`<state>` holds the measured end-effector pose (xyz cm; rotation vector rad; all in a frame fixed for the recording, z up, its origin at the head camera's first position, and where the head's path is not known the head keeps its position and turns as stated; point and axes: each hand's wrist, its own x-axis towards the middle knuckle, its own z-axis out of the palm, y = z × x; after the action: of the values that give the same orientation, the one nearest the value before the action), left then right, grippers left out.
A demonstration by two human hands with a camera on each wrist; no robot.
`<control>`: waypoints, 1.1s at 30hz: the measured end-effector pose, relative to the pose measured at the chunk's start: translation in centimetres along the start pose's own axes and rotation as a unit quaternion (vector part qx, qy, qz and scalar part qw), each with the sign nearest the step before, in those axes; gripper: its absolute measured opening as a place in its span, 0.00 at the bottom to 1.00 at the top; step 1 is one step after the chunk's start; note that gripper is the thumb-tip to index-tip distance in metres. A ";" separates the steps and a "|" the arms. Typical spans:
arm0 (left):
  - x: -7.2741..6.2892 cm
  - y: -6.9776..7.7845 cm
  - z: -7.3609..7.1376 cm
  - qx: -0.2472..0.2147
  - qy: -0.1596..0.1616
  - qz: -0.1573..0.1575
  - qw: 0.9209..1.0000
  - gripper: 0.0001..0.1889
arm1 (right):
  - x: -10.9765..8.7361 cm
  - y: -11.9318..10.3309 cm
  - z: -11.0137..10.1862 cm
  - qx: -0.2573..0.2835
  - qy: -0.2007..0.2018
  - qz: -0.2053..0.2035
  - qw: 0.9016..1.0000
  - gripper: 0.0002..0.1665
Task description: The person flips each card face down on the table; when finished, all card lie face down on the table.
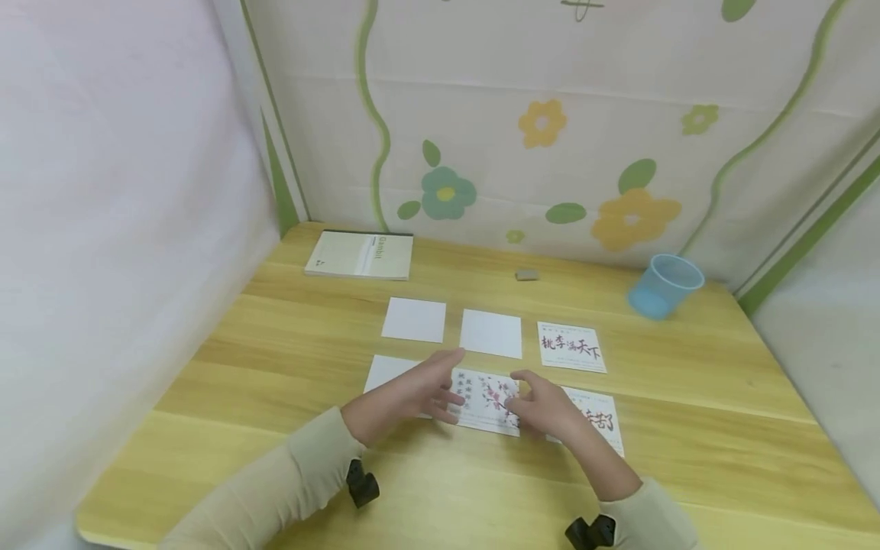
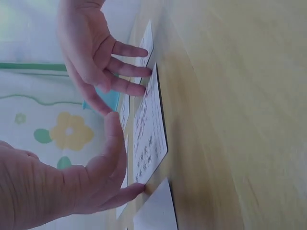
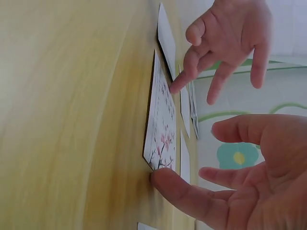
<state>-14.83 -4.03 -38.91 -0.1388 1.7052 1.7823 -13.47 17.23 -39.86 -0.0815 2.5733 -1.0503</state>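
Note:
A card printed with pink blossoms and dark characters lies on the wooden table between the two hands. At its left side is the left hand, fingers spread and loosely bent, with a fingertip right at the card's edge in the left wrist view. The right hand is at the opposite side; its thumb meets the card's corner in the right wrist view, and the other fingers stay raised. Neither hand grips the card. Under the right forearm a card with red and dark writing is partly hidden.
Two blank white cards and a card with red writing form the row behind. Another white card sits partly under the left hand. Farther back are a notebook, a small grey block and a blue plastic cup.

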 end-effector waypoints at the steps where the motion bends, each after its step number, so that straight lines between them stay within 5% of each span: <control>1: 0.0 0.1 0.1 -0.016 0.004 -0.003 1.000 0.37 | -0.1 -0.1 0.1 0.004 0.002 0.003 1.000 0.33; 9: 1.1 0.0 0.2 -0.127 0.070 -0.037 0.989 0.33 | -0.5 -0.4 -0.2 0.037 -0.004 0.013 0.999 0.35; 12: 1.4 -0.1 0.5 -0.117 0.053 -0.017 0.992 0.29 | -0.6 -0.5 -0.3 0.080 -0.009 0.018 0.997 0.40; 18: 1.4 -0.7 2.5 0.043 -0.030 0.053 0.997 0.20 | -0.9 -1.2 -0.7 0.217 -0.007 -0.015 0.976 0.35; 22: 1.3 -1.0 3.2 0.155 0.029 0.101 0.982 0.17 | -1.0 -1.1 -1.3 0.219 0.061 -0.026 0.974 0.25; 25: 1.5 -1.2 2.7 0.168 0.067 0.112 0.977 0.20 | -0.9 -0.6 -1.8 0.205 0.103 -0.004 0.973 0.31; 29: 2.1 -1.5 1.6 0.184 0.079 0.124 0.972 0.19 | -0.2 0.6 -1.7 0.179 0.119 0.014 0.977 0.39; 33: 2.7 -1.6 0.9 0.291 0.100 0.147 0.940 0.16 | 0.6 2.0 -1.0 0.110 0.088 0.001 0.990 0.28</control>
<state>-15.77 -2.23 -41.49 0.2099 2.4340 1.4097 -14.24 19.18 -40.80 0.0744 2.5897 -1.3888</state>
